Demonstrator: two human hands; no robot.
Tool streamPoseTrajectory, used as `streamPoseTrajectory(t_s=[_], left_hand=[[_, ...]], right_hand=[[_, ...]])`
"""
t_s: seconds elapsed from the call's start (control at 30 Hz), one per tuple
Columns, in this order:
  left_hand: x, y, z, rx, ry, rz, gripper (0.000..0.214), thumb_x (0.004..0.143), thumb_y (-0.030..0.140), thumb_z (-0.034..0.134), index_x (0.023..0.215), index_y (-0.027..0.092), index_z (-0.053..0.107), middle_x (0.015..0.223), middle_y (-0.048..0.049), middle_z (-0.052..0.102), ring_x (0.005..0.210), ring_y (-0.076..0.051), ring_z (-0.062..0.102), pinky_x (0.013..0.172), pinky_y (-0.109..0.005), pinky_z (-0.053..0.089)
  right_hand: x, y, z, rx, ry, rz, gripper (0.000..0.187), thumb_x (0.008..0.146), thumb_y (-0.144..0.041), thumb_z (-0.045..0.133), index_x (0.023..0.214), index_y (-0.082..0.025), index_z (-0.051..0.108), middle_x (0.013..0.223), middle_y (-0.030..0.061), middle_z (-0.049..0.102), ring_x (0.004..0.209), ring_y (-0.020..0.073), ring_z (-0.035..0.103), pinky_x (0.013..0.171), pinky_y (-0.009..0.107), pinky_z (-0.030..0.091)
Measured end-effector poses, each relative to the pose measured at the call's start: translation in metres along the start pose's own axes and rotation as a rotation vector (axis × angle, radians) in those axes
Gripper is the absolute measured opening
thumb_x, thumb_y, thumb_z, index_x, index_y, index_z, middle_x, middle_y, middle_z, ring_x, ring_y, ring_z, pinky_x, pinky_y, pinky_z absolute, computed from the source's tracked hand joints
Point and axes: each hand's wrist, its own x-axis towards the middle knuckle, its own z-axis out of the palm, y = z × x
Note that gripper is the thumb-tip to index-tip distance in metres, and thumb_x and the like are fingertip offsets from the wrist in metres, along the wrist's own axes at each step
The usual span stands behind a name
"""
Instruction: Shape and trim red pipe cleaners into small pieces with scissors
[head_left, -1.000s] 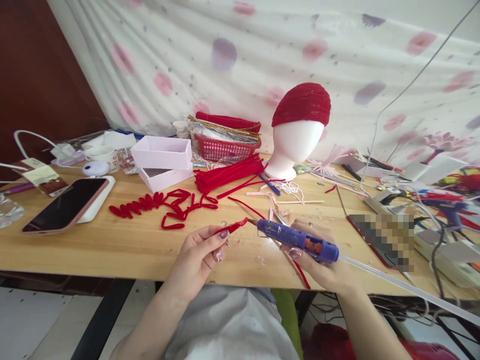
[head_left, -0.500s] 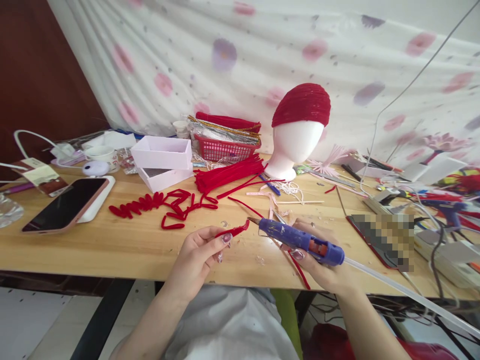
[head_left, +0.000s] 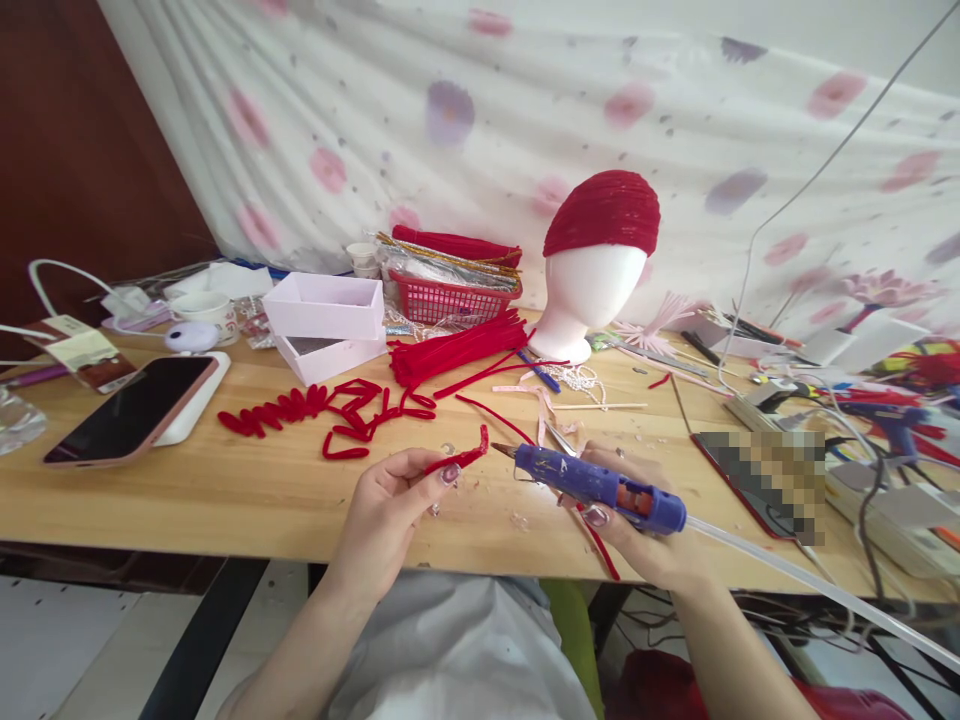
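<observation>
My left hand pinches a short folded red pipe cleaner piece, its far end bent upward. My right hand grips a blue hot glue gun with a clear glue stick trailing out the back. The gun's metal nozzle points left, a small gap away from the red piece's tip. Both hands hover over the near edge of the wooden table. A red strand hangs under my right hand.
Several folded red pieces lie at centre left, with a red pipe cleaner bundle behind. A foam head with a red cap, a red basket, white boxes, a phone and cables at right crowd the table.
The red piece's tip has bent upward and lifted away from the nozzle. The glue gun has drawn back slightly to the right and tilted lower.
</observation>
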Motion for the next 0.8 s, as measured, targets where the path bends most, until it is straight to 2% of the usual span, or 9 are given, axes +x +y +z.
streamPoseTrajectory(t_s=[0.07, 0.17, 0.3, 0.4, 0.47, 0.63, 0.7, 0.8], left_hand=[[-0.001, -0.002, -0.002, 0.12, -0.009, 0.106, 0.014, 0.062, 0.026, 0.086, 0.071, 0.019, 0.077, 0.065, 0.0009, 0.07, 0.055, -0.006, 0.057, 0.051, -0.012, 0.046], [-0.004, -0.003, -0.006, 0.389, -0.024, 0.375, 0.003, 0.074, 0.019, 0.076, 0.076, 0.021, 0.076, 0.075, -0.0001, 0.072, 0.07, -0.011, 0.065, 0.063, -0.017, 0.052], [-0.005, 0.0, -0.009, 0.774, -0.011, 0.777, 0.015, 0.082, 0.009, 0.065, 0.083, 0.022, 0.072, 0.08, 0.0003, 0.07, 0.074, -0.012, 0.065, 0.069, -0.021, 0.052], [-0.003, 0.002, -0.011, 0.934, -0.015, 0.969, 0.017, 0.084, 0.005, 0.062, 0.087, 0.02, 0.069, 0.079, 0.0008, 0.069, 0.069, -0.01, 0.062, 0.068, -0.021, 0.051], [-0.001, 0.003, -0.013, 0.974, -0.014, 1.017, 0.017, 0.084, 0.004, 0.062, 0.088, 0.02, 0.068, 0.079, 0.0009, 0.069, 0.067, -0.01, 0.062, 0.068, -0.02, 0.051], [0.002, 0.003, -0.021, 1.02, 0.041, 1.058, 0.015, 0.085, 0.007, 0.063, 0.089, 0.02, 0.067, 0.082, 0.0, 0.069, 0.071, -0.011, 0.064, 0.07, -0.022, 0.051], [0.003, 0.004, -0.023, 1.025, 0.055, 1.06, 0.014, 0.084, 0.009, 0.063, 0.09, 0.021, 0.067, 0.083, -0.0002, 0.069, 0.071, -0.012, 0.064, 0.07, -0.023, 0.051], [0.003, 0.006, -0.023, 1.006, 0.065, 1.009, 0.012, 0.084, 0.012, 0.064, 0.089, 0.023, 0.068, 0.082, 0.0003, 0.069, 0.067, -0.013, 0.062, 0.07, -0.024, 0.051]], right_hand=[[-0.001, 0.003, 0.0, 0.004, 0.001, 0.034, 0.044, 0.089, -0.058, 0.055, 0.072, -0.019, 0.064, 0.064, 0.0033, 0.061, 0.057, 0.018, 0.056, 0.053, 0.029, 0.04], [-0.003, 0.009, -0.003, -0.003, 0.045, 0.175, 0.042, 0.086, -0.059, 0.058, 0.077, -0.019, 0.067, 0.067, 0.0047, 0.064, 0.061, 0.0199, 0.059, 0.054, 0.029, 0.045], [-0.002, 0.024, -0.017, -0.059, 0.161, 0.479, 0.052, 0.082, -0.067, 0.054, 0.073, -0.018, 0.068, 0.063, 0.005, 0.064, 0.054, 0.0178, 0.057, 0.049, 0.028, 0.046], [-0.003, 0.046, -0.035, -0.16, 0.266, 0.656, 0.059, 0.083, -0.071, 0.049, 0.068, -0.017, 0.068, 0.058, 0.0037, 0.06, 0.047, 0.0141, 0.049, 0.039, 0.023, 0.039], [-0.007, 0.068, -0.048, -0.217, 0.354, 0.732, 0.059, 0.083, -0.071, 0.049, 0.067, -0.017, 0.068, 0.062, 0.0056, 0.064, 0.049, 0.014, 0.05, 0.039, 0.023, 0.039], [-0.022, 0.128, -0.072, -0.299, 0.429, 0.89, 0.058, 0.085, -0.067, 0.046, 0.072, -0.016, 0.07, 0.067, 0.0103, 0.072, 0.052, 0.0173, 0.059, 0.045, 0.025, 0.045], [-0.025, 0.141, -0.076, -0.339, 0.427, 0.926, 0.06, 0.085, -0.066, 0.043, 0.068, -0.015, 0.069, 0.063, 0.011, 0.07, 0.051, 0.019, 0.06, 0.047, 0.027, 0.045], [-0.027, 0.145, -0.077, -0.388, 0.375, 0.938, 0.063, 0.087, -0.067, 0.039, 0.069, -0.015, 0.069, 0.059, 0.0105, 0.069, 0.052, 0.0208, 0.062, 0.05, 0.029, 0.047]])
